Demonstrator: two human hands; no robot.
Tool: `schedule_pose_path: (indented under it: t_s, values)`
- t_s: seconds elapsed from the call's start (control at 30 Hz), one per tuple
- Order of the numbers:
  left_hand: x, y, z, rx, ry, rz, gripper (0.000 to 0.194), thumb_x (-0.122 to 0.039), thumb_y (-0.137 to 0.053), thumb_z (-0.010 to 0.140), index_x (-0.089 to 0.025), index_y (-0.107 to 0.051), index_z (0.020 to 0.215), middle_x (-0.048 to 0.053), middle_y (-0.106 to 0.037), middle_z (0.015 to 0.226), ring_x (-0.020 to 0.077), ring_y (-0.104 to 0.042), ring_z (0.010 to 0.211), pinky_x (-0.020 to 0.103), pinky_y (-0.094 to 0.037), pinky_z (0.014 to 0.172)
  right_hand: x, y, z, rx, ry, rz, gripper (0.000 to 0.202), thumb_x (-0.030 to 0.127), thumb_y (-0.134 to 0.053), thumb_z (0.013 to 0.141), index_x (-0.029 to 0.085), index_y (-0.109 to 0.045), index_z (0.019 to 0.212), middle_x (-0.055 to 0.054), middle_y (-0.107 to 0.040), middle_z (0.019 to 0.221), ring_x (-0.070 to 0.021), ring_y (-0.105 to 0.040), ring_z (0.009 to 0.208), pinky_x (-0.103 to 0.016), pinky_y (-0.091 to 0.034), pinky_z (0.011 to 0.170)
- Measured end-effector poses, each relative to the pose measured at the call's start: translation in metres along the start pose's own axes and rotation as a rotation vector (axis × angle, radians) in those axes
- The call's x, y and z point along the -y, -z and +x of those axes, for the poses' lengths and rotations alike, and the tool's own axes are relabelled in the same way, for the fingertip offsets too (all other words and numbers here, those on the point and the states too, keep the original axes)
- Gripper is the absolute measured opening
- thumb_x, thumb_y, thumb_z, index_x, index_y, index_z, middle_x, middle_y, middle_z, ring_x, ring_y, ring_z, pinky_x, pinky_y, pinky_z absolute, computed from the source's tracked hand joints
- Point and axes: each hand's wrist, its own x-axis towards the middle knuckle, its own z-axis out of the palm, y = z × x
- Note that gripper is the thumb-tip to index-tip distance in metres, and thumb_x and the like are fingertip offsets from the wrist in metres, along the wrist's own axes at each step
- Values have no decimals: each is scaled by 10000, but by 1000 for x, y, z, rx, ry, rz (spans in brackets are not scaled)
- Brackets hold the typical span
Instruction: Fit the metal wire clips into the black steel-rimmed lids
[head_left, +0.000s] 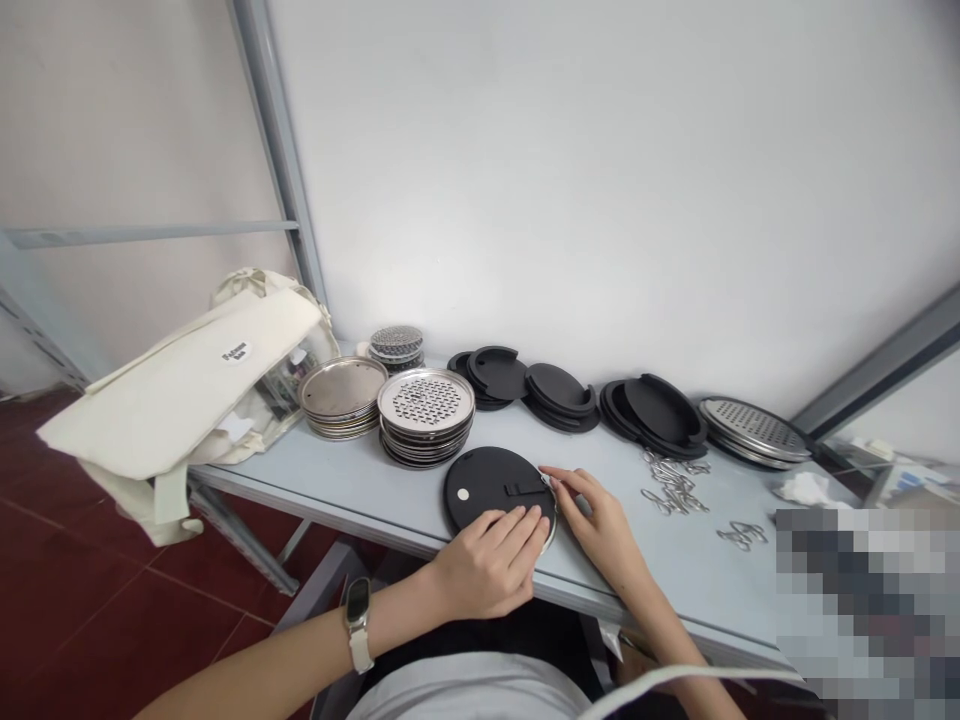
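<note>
A round black disc (487,480) with a white dot and a small dark slot lies at the table's front edge. My left hand (499,562) rests flat on its near side, fingers stretched over it. At the disc's right rim my right hand (596,520) pinches a small metal piece (546,481) between thumb and finger. A bright metal rim shows below the disc's right edge. Close behind stands a stack of perforated metal discs (426,402). To the right lie loose metal clips (675,485) in a pile, with a smaller group (742,535) beyond.
The grey table (360,490) holds plain metal discs (343,388), small graters (397,345), several black round holders (561,390) along the wall and larger graters (757,430) at right. A cream bag (187,380) hangs over the left end. White crumpled material (802,489) lies at right.
</note>
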Motion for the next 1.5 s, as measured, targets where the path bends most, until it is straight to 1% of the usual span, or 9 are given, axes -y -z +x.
schedule_pose_path:
  t_s: [0.1, 0.27, 0.43, 0.6, 0.7, 0.8, 0.9, 1.13, 1.5]
  values:
    - [0, 0, 0, 5, -3, 5, 475, -262, -390, 885, -79, -492, 1311, 106, -501, 1349, 206, -506, 1173, 296, -414, 914, 4, 1, -1, 7, 17, 4, 320, 352, -409, 948, 197, -637, 1111, -71, -624, 902, -199, -597, 821, -313, -471, 770]
    - [0, 0, 1, 9, -4, 22, 480, -265, -400, 880, -77, -491, 1312, 111, -500, 1349, 207, -505, 1179, 294, -420, 906, 7, 0, -1, 20, 29, -26, 304, 350, -435, 934, 185, -638, 1089, -65, -610, 836, -199, -592, 764, -317, -481, 731]
    - [0, 0, 1, -5, 1, 9, 475, -268, -393, 884, -82, -498, 1309, 100, -507, 1345, 199, -507, 1171, 292, -420, 908, 6, -1, 1, 3, 56, -19, 282, 318, -423, 937, 191, -641, 1062, -73, -614, 886, -208, -597, 837, -325, -475, 784]
    - [0, 1, 1, -11, 3, 2, 474, -267, -395, 885, -81, -498, 1309, 97, -511, 1342, 195, -504, 1170, 291, -418, 911, 2, -1, 0, -8, 79, -2, 245, 291, -438, 932, 201, -609, 1084, -70, -620, 934, -210, -589, 891, -340, -458, 834]
    - [0, 1, 1, -6, 3, -1, 473, -263, -384, 888, -77, -497, 1308, 103, -510, 1341, 202, -506, 1170, 293, -416, 910, 0, -1, 0, -28, 59, 25, 215, 310, -456, 928, 202, -605, 1040, -70, -637, 971, -210, -590, 903, -347, -458, 839]
    - [0, 0, 1, 3, 1, -3, 472, -263, -380, 889, -77, -499, 1305, 104, -507, 1344, 206, -504, 1174, 294, -411, 915, 0, 0, 0, -32, 33, 27, 198, 329, -470, 922, 201, -613, 967, -62, -650, 934, -207, -593, 866, -341, -463, 810]
    - [0, 0, 0, 2, 3, -4, 474, -266, -385, 886, -76, -498, 1305, 103, -502, 1349, 208, -502, 1176, 295, -411, 916, 3, 2, 0, -18, 29, 13, 208, 329, -464, 922, 199, -626, 941, -57, -652, 896, -206, -593, 831, -332, -465, 775]
    - [0, 0, 0, 0, -2, 1, 475, -266, -393, 884, -74, -494, 1307, 110, -502, 1348, 208, -506, 1171, 295, -415, 911, 3, 3, 0, -23, 25, 29, 236, 319, -471, 925, 206, -670, 986, -63, -644, 943, -204, -598, 900, -314, -450, 842]
    - [0, -1, 0, 8, -11, 5, 477, -268, -373, 892, -70, -493, 1308, 111, -491, 1358, 213, -497, 1179, 299, -409, 920, 1, 1, -1, 15, 31, 46, 326, 323, -436, 937, 199, -643, 1156, -67, -632, 902, -192, -593, 829, -299, -467, 779]
